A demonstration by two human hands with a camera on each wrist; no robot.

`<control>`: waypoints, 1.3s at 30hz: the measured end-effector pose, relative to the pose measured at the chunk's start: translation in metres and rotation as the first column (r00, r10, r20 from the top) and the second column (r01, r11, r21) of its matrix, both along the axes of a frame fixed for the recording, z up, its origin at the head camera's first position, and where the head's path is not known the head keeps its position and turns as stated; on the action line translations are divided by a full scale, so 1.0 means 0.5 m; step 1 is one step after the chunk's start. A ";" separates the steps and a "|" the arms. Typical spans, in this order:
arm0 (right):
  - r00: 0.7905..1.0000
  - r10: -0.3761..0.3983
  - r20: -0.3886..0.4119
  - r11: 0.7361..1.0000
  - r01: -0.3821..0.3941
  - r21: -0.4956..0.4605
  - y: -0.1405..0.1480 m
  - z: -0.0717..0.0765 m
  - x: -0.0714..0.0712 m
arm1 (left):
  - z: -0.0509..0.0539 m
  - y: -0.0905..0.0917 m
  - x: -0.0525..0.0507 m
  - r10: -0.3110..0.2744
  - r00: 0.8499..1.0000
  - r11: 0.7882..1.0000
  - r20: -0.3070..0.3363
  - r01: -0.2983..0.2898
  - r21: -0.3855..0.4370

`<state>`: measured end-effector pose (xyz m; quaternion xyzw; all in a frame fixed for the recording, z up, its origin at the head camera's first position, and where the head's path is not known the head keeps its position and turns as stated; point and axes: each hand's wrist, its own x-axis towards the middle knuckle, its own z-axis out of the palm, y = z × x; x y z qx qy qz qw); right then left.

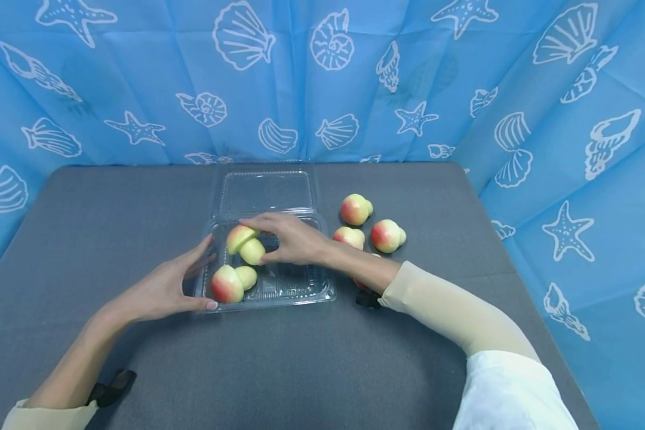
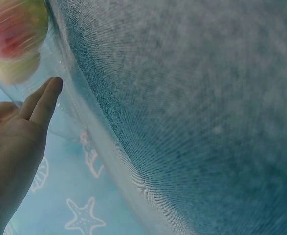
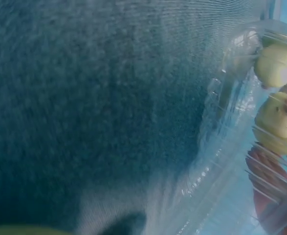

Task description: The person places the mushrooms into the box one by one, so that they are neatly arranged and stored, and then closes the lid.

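The container [image 1: 322, 295] is thin, clear, glossy plastic. The two-lobed pieces [image 1: 227, 285] look smooth, with a soft sheen. The table [image 1: 312, 364] has a matt, cloth-like surface, and the curtain [image 1: 301, 89] is smooth, creased fabric

Blue curtain [image 1: 301, 89] w/ wht shells [image 1: 243, 36], gry tbl [image 1: 301, 364]

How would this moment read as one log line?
Right hand: holds mushroom-shaped piece | left hand: at clear box | lid: open | inside: second piece | outside, right: more pieces
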<state>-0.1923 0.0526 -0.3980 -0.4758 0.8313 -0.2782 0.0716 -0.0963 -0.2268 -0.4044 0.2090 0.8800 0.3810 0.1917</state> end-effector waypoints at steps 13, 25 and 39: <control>1.000 0.002 -0.011 0.998 -0.002 0.061 -0.026 -0.020 0.007 | 0.003 0.000 -0.001 -0.007 1.000 1.000 -0.001 0.007 -0.002; 0.999 -0.050 0.002 0.992 0.049 0.113 -0.035 -0.028 0.014 | 0.003 0.001 0.000 -0.002 1.000 1.000 0.002 0.002 -0.009; 0.972 -0.089 0.220 0.996 0.086 0.022 -0.033 -0.023 0.005 | 0.003 0.002 -0.001 0.011 1.000 1.000 0.012 -0.011 -0.026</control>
